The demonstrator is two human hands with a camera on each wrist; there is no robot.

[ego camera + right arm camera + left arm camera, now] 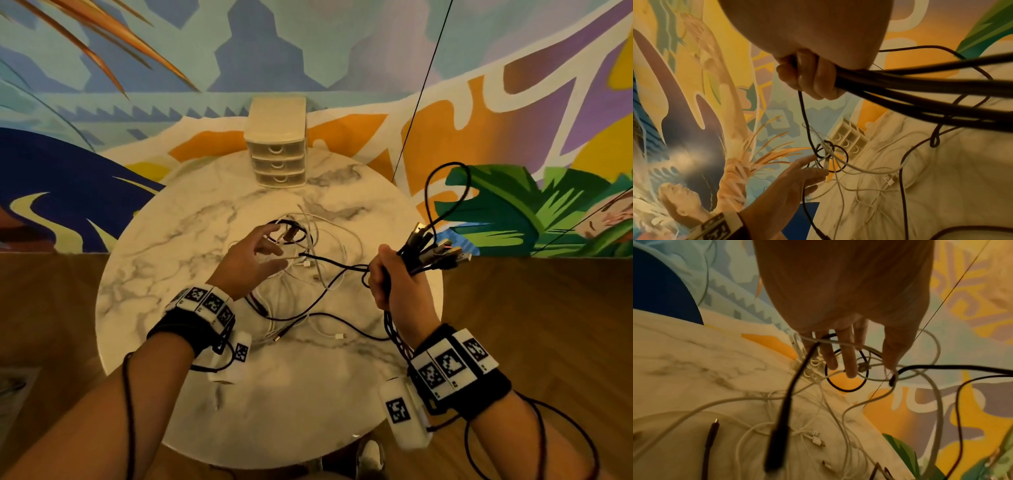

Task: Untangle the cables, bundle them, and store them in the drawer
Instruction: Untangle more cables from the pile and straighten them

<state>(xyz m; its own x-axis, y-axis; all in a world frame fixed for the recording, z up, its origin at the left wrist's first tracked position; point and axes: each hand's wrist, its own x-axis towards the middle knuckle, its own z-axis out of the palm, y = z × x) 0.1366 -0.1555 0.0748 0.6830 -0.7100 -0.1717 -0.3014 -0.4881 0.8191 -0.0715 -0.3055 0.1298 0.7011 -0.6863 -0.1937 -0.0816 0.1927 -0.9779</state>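
the left hand (251,262), fingers spread and holding nothing, is reached into the cable tangle (308,253) at the marble table (154,240) centre, the drawer unit (276,144) standing at twelve o'clock, and the knotted black loop (291,233) is best eased free gently while the black cable bundle (424,250) is kept clamped in the right hand (394,284) at three o'clock.

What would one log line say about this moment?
right hand: grips black cables | left hand: open, reaching into tangle | drawers: closed | stage: untangling
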